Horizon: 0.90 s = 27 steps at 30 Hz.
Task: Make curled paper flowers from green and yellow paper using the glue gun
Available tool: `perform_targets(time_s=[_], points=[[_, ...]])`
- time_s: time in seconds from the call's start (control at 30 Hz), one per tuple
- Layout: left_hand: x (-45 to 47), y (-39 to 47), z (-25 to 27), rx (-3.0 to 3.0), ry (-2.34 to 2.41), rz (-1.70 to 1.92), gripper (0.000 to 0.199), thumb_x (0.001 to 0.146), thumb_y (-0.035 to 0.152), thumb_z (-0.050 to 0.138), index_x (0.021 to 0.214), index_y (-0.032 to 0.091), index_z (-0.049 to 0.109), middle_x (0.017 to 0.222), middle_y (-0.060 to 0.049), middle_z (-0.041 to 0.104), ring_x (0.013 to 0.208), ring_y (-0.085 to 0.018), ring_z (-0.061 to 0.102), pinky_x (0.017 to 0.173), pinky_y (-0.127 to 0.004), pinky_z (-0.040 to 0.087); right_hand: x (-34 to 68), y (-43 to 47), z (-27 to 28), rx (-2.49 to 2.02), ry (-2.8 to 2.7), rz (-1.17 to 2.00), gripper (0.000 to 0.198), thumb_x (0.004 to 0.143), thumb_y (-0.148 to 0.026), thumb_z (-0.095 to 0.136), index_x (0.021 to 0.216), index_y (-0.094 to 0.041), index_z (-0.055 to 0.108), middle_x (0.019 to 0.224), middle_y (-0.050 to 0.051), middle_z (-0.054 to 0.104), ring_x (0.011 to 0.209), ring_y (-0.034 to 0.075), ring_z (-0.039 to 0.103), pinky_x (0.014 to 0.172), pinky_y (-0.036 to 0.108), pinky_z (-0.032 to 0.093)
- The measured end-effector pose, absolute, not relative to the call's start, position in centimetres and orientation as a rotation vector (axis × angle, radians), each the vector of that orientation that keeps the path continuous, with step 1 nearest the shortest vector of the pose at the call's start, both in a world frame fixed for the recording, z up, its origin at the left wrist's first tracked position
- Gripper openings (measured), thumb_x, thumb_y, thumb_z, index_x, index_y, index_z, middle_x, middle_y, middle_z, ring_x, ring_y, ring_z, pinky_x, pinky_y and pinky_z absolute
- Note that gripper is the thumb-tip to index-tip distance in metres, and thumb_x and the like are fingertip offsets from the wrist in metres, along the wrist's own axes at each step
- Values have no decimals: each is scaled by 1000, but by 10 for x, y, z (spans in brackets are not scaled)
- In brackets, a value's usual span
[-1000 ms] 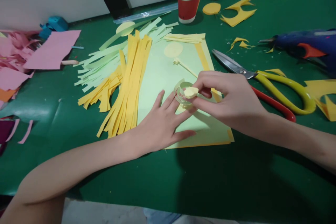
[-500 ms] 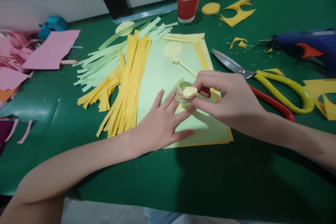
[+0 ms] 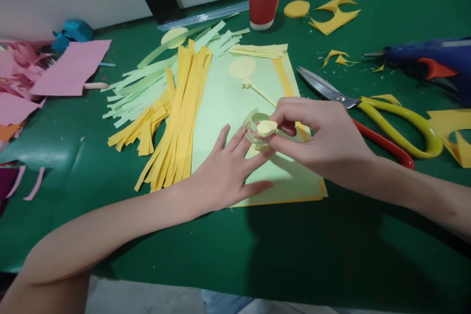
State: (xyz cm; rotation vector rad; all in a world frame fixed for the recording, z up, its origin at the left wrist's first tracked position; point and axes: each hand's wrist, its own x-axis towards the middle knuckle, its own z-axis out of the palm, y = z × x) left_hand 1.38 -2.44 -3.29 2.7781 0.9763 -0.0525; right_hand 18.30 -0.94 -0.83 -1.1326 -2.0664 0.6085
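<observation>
My left hand point(image 3: 231, 167) lies palm down on a pale green paper sheet point(image 3: 217, 93), fingers spread. At its fingertips sits a curled, loop-like pale green strip point(image 3: 250, 126). My right hand point(image 3: 312, 132) is closed in a pinch on a small pale yellow paper piece point(image 3: 267, 128), held over the loop. Another small pale yellow bit point(image 3: 256, 147) shows partly beneath. A thin pale yellow strip with a knobbed end point(image 3: 246, 84) lies on the sheet, its near end running toward my right hand. Above it is a pale yellow paper disc point(image 3: 243, 67).
Yellow strips point(image 3: 180, 117) and light green strips point(image 3: 147, 78) lie left. Scissors point(image 3: 346, 100) rest open on the right, near a blue glue gun point(image 3: 419, 61). A paper cup point(image 3: 265, 2) stands behind. Pink paper point(image 3: 73, 66) lies at far left, yellow offcuts point(image 3: 336, 13) at back right.
The view has shifted very slightly. Both hands and the pinched paper piece stay in nearly the same place.
</observation>
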Motion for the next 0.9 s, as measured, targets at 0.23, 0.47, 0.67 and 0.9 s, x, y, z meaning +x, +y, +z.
perform_targets(time_s=[0.23,0.47,0.67,0.9], points=[[13,-25,-33,2787,987,-62,59,90,54,31,138,20,32,145,-17,29,133,-34,26,105,-60,17,184,-9,-7,-1143,-2064,610,16,71,-11,54,59,-18,46,55,-4,40,51,6,37,47,22,29],[14,-25,-32,2798,986,-61,58,90,54,30,138,20,31,145,-18,29,132,-34,28,105,-60,18,184,-9,-5,-1144,-2064,639,16,69,-8,52,58,-18,45,55,-4,40,51,7,37,48,23,30],[14,-25,-32,2799,982,-43,58,90,53,30,139,20,29,145,-17,27,132,-35,28,105,-61,18,183,-10,-5,-1165,-2065,633,19,71,-9,53,59,-19,44,55,-4,40,51,7,37,48,24,30],[14,-24,-32,2797,972,-45,59,90,54,30,138,21,31,142,-18,33,132,-36,26,103,-61,20,183,-9,-4,-1161,-2053,640,21,68,-6,56,57,-18,43,55,-5,38,51,6,35,48,23,28]])
